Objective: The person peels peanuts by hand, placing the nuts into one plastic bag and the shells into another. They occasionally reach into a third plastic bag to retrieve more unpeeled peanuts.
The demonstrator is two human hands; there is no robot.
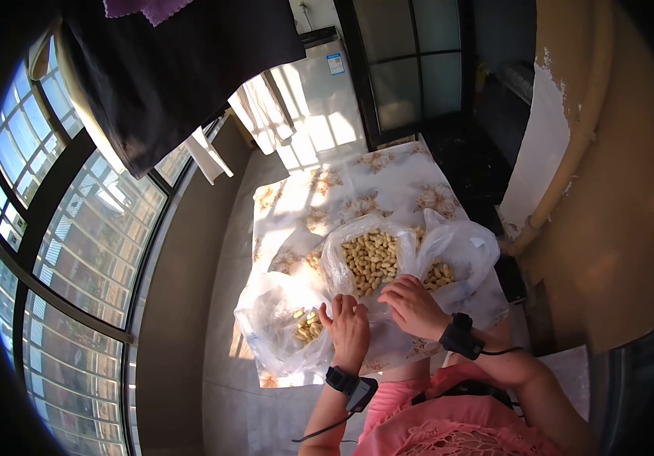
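Several unshelled peanuts [372,257] fill a clear plastic bag [332,262] in the middle of the table. My left hand [348,333] is at the near left of this bag, fingers bent and partly spread, with nothing visible in them. Close beside it, a left plastic bag [266,323] holds a smaller heap of peanuts [308,327]. My right hand [413,306] hovers at the middle bag's near right edge. Its fingers are curled together, and whatever they hold is hidden. A right plastic bag [473,247] with more peanuts [438,275] lies just beyond that hand.
The table wears a flower-patterned cloth [357,182]. Barred windows [91,235] run along the left, and dark cloth [182,68] hangs overhead at upper left. Behind the table stand a light fridge-like cabinet [327,99] and a dark-framed glass door [410,68].
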